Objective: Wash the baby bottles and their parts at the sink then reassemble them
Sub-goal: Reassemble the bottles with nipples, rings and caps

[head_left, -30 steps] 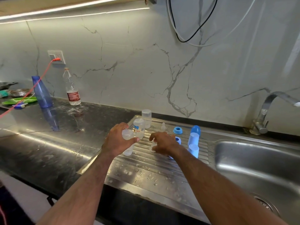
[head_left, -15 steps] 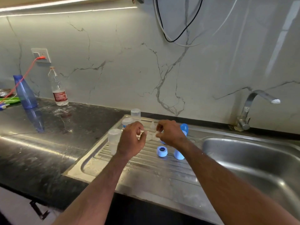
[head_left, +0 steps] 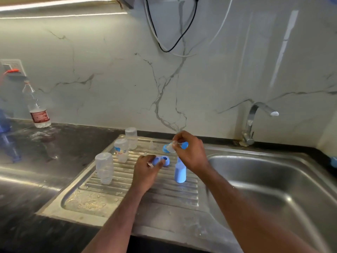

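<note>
Right hand (head_left: 191, 152) pinches clear teat (head_left: 172, 146), long axis pointing left

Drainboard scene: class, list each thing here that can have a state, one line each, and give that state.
Left hand: grips a blue collar ring.
Right hand: pinches a clear teat.
Nearest clear bottle: upside down on the drainboard.
Printed bottle: upside down.
Rear bottle: capless.
Blue cap: standing upright.
Tap: off.
</note>
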### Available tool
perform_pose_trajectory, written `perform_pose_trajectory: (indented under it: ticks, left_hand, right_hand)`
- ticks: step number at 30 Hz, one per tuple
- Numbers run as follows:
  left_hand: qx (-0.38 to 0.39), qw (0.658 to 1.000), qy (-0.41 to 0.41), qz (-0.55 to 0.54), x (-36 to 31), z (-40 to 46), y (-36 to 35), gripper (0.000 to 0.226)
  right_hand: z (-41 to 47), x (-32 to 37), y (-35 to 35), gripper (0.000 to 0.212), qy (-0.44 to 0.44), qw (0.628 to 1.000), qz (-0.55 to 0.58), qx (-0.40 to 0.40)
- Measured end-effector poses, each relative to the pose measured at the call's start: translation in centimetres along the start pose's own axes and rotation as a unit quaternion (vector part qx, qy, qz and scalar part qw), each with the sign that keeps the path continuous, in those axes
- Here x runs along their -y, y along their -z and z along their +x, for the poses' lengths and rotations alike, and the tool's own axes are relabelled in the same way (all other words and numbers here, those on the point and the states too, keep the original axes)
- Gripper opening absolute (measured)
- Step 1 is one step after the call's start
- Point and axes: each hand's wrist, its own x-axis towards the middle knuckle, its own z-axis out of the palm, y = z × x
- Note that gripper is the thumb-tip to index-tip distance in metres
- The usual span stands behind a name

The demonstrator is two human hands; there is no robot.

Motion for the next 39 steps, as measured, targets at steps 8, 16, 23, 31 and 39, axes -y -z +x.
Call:
perform_pose_trajectory:
  ticks: [8,16,23,31,39]
  left_hand:
    - [0.011,0.933,-0.003,-0.361,-8.5,-1.0,-5.4,0.016]
    - [0.121,0.898,0.091,-0.413,-10.2,-3.9,-14.7,0.015]
    - [0.185,0.923,0.059,-0.332,-9.1,-3.9,-16.5,0.021]
    - [0.126,0.963,-0.047,-0.232,-7.7,-3.2,-16.9,0.037]
    - [0.127,0.961,-0.095,-0.225,-7.8,-3.4,-16.5,0.042]
  right_hand:
    - [-3.0,-3.3,5.2,0.018,-0.114,0.983,0.135,-0.047]
    - [-6.5,-8.5,11.5,0.014,-0.182,0.975,0.069,-0.106]
    - [-6.7,-10.4,12.2,0.029,-0.148,0.983,0.094,-0.055]
    - [-6.9,-11.1,12.2,0.021,-0.194,0.952,0.237,0.010]
    - [-7.3,-10.5,11.7,0.036,-0.287,0.847,0.446,-0.032]
